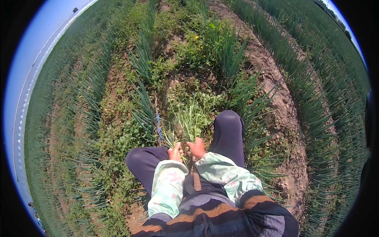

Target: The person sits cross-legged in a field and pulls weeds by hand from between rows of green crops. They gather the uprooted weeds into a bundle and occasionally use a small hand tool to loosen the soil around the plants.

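My left hand (176,153) is closed around a small bunch of thin green stems (170,139), whose ends stick out past the fingers. Right beside it, my right hand (197,148) is curled at the base of a larger, paler bunch of grassy weeds (189,122). The two hands nearly touch, low between my bent knees. Under the right wrist, a flat brown handle (196,177) runs down towards my lap; its other end is hidden. Pulled weeds (207,102) lie on the ground just ahead of the hands.
Rows of onion-like plants stand to the left (144,99) and right (247,91). A blue-marked drip line (159,127) runs close to my left knee. Low leafy weeds (195,51) grow ahead. A bare soil furrow (274,80) curves along the right.
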`<move>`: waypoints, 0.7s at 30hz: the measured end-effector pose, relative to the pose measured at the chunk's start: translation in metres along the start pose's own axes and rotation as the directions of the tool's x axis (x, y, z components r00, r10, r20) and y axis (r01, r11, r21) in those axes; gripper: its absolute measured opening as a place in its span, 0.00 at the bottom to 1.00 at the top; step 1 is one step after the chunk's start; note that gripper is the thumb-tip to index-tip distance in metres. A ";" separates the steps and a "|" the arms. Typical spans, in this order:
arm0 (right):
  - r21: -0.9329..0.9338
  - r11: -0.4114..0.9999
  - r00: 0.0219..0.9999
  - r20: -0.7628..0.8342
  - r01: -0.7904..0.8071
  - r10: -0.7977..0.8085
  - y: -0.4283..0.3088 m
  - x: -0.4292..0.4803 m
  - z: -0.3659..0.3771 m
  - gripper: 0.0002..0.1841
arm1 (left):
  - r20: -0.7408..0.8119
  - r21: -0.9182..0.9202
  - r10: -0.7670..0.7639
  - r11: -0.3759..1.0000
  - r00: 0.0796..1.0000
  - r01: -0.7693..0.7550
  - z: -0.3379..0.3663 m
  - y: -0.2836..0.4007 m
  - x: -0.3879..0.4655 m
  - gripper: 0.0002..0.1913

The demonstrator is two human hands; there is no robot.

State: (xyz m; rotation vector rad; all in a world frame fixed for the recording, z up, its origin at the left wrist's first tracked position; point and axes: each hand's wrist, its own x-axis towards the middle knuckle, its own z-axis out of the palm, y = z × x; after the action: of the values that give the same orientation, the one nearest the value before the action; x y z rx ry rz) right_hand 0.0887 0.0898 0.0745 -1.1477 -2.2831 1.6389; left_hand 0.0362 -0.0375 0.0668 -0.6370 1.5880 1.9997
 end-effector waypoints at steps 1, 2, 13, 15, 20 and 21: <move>0.110 0.994 0.998 0.061 -0.001 -0.005 0.000 0.001 0.000 0.16 | 0.084 -0.022 0.005 1.000 0.996 -0.003 -0.002 -0.003 0.003 0.09; 0.184 0.981 0.994 0.106 -0.054 0.035 0.001 0.002 0.002 0.15 | 0.157 -0.028 -0.030 0.999 0.987 0.034 -0.005 -0.006 0.006 0.09; 0.005 0.998 0.998 0.016 -0.065 0.064 0.015 0.009 0.008 0.15 | 0.004 -0.192 0.190 0.964 0.982 -0.186 -0.002 0.000 0.005 0.09; -0.035 0.992 0.991 -0.056 -0.125 0.122 0.014 0.012 0.006 0.16 | -0.008 -0.271 0.151 0.951 0.988 -0.148 -0.002 0.008 0.001 0.10; 0.579 0.801 0.960 0.280 -0.152 -0.020 0.003 0.001 0.003 0.10 | 0.142 -0.065 0.072 0.996 0.987 -0.063 0.000 0.016 -0.006 0.12; 0.692 0.675 0.883 0.452 -0.256 -0.129 0.001 -0.002 -0.001 0.06 | 0.244 -0.053 0.085 0.996 0.966 -0.074 0.000 0.015 -0.008 0.13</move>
State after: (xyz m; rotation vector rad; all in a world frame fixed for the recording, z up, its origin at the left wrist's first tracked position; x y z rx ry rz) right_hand 0.0912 0.0890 0.0745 -0.6600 -1.4017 2.7350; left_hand 0.0321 -0.0412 0.0830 -0.3287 1.4444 2.0847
